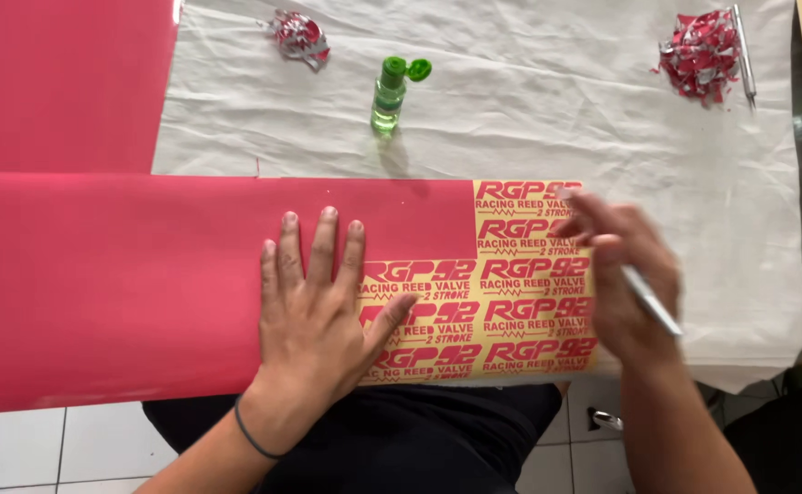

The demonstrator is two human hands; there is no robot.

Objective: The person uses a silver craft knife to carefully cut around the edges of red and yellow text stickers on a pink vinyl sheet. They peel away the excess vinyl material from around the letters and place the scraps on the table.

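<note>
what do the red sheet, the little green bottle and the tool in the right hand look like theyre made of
Red sheet: likely adhesive vinyl, smooth matte, peeled to yellow backing.
Green bottle: clear plastic, see-through, flip cap open.
Tool in the right hand: probably metal, thin with a silvery shine.

1. Left hand (314, 316) flat, fingers spread, pressing on red vinyl sheet (126, 284) at edge of weeded yellow part (520, 302) with red lettering.
2. Right hand (625, 279) over yellow part, gripping thin silver tool (652, 302).
3. Beyond sheet on white cloth (529, 119): open green bottle (390, 94), upright.
4. Two scrap piles (701, 53), far left and far right; second silver tool (744, 55) beside right pile.
</note>
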